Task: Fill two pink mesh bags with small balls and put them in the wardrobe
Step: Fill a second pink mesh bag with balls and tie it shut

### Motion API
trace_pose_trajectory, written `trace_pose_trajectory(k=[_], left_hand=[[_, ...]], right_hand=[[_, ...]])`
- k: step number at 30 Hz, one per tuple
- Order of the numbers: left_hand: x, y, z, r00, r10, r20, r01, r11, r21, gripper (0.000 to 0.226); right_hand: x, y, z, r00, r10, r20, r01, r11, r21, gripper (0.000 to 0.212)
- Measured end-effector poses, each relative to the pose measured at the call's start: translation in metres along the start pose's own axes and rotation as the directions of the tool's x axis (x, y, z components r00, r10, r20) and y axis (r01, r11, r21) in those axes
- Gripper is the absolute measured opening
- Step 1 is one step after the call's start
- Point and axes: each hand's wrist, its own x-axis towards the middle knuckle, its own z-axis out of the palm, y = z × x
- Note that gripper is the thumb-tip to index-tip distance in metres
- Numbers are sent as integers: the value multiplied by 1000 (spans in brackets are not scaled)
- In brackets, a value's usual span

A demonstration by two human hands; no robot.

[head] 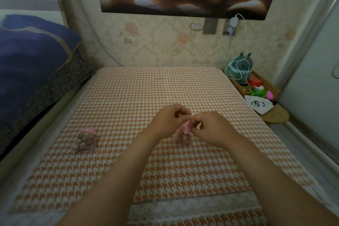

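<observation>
Two pink mesh bags holding small balls are on the orange houndstooth cloth (146, 88). One filled bag (86, 140) lies by itself to the left, its top gathered. The second bag (182, 137) stands between my hands. My left hand (169, 120) and my right hand (211, 128) both pinch the pink ribbon at its neck, fingers curled, almost touching each other. The bag's top is partly hidden by my fingers. No wardrobe interior shows.
A blue pillow and quilt (31, 64) lie at the left. At the right, a wooden tray holds a grey plush toy (241, 66), colourful items and a white pouch (258, 105). A pale sliding panel (311, 79) runs along the right edge.
</observation>
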Motion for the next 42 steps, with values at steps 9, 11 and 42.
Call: trace_pose_trajectory(k=[9,11,42], left_hand=[[-3,-1,3,991,-101,88,96,994,60,18],[-6,-3,0,993,-91,73,87,995,49,16],[-56,-49,-52,987,-91,130,90,996,15,49]], right_hand=[[-1,2,-3,1000,18,6,-18,1000,9,9],[-1,2,-4,1000,16,6,-16,1000,17,9],[18,-67,13,980,-164,110,169,985,-37,20]])
